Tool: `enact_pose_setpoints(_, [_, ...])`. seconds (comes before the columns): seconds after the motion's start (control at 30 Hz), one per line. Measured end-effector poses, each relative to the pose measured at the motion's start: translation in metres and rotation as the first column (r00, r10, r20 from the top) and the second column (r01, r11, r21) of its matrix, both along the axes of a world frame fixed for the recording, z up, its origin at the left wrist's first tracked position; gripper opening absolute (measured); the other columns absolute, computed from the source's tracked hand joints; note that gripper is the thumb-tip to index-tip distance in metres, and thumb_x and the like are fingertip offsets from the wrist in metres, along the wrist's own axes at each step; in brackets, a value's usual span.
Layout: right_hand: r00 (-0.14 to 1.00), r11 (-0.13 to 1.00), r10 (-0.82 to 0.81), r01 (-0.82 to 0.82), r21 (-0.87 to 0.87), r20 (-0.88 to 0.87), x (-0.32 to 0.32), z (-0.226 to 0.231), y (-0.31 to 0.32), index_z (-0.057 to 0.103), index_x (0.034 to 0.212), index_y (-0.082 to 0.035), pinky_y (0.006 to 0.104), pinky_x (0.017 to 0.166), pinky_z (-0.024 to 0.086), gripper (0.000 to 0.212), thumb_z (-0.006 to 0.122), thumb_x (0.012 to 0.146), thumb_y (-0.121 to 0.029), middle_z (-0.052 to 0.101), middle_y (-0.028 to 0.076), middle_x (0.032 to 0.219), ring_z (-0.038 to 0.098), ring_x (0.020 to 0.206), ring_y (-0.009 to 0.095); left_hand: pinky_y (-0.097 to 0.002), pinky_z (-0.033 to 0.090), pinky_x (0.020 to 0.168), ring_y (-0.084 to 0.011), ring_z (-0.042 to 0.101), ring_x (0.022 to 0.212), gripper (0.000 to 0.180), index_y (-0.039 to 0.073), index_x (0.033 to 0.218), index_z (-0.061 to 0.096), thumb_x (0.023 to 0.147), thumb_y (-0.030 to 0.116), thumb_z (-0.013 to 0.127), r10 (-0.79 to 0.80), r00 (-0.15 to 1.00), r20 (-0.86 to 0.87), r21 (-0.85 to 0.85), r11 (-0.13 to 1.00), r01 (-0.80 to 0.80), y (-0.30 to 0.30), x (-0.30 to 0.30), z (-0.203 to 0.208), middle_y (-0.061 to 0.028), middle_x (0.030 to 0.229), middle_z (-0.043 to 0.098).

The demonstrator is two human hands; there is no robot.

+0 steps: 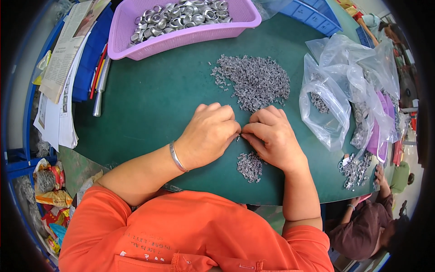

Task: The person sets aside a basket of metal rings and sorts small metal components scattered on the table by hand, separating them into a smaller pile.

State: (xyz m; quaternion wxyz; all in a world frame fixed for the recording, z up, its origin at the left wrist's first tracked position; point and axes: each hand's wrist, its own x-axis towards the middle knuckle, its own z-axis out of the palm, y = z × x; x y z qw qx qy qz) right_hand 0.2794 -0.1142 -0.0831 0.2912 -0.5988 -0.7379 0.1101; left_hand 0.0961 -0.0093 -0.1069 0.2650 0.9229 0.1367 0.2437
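Observation:
My left hand (209, 134) and my right hand (274, 137) meet over the green table, their fingertips pinched together around something tiny. What they hold is too small to make out; a bit of grey shows just under the fingers. Beyond my hands spreads a large pile of small grey metal parts (257, 81). A smaller heap of the same kind of parts (249, 167) lies nearer to me, below my right hand. A silver bangle (176, 156) circles my left wrist.
A purple basket (181, 39) of silver metal rings stands at the back. Pens (99, 86) and papers (59, 104) lie left. Clear plastic bags (333, 102) and loose rings (355, 171) are on the right, where a co-worker (362, 229) sits. A blue bin (312, 17) stands back right.

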Motion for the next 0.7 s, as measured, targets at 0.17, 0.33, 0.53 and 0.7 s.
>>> enact_pose_setpoints(0.17, [0.998,0.998,-0.053,0.054,-0.029,0.035,-0.0012,0.0016,-0.0022,0.07,0.084,-0.009,0.0374,0.074,0.041,0.01,0.076,0.076,-0.008,0.058,0.002,0.086,0.056,0.084,0.024,-0.037,0.041,0.074,-0.0232,0.056,0.082,0.015,0.01,0.084,0.068,0.075,0.003,0.078,0.026,1.0,0.016,0.021,0.999,-0.026,0.0017,-0.0006,-0.0007,-0.0014,0.086,0.056])
enact_pose_setpoints(0.33, [0.998,0.997,-0.059,0.06,-0.045,0.027,0.0032,0.0028,-0.0036,0.07,0.084,-0.009,0.0376,0.074,0.041,0.01,0.076,0.076,-0.007,0.058,0.002,0.085,0.056,0.084,0.025,-0.037,0.041,0.074,-0.0236,0.057,0.082,0.014,0.01,0.084,0.069,0.076,0.003,0.078,0.025,1.0,0.014,0.004,1.0,-0.025,0.0022,-0.0017,0.0001,-0.0017,0.086,0.056])
enact_pose_setpoints(0.53, [0.999,0.997,-0.029,0.03,-0.066,0.015,0.0025,0.0067,-0.0052,0.07,0.083,-0.009,0.0373,0.074,0.04,0.01,0.076,0.075,-0.007,0.058,0.002,0.084,0.056,0.083,0.024,-0.0376,0.041,0.075,-0.0238,0.057,0.083,0.013,0.01,0.084,0.069,0.076,0.005,0.078,-0.041,0.999,-0.005,-0.03,0.999,0.041,-0.0014,-0.0037,0.0018,-0.0019,0.086,0.058])
enact_pose_setpoints(0.7, [1.0,0.995,0.0,0.002,-0.096,0.011,0.0054,0.0068,-0.0059,0.069,0.082,-0.009,0.0376,0.073,0.04,0.01,0.076,0.074,-0.007,0.058,0.002,0.084,0.055,0.082,0.024,-0.0373,0.041,0.075,-0.0237,0.057,0.083,0.012,0.01,0.085,0.07,0.077,0.006,0.078,-0.029,0.999,-0.025,-0.04,0.999,0.028,0.0005,-0.0058,0.002,-0.002,0.086,0.058])
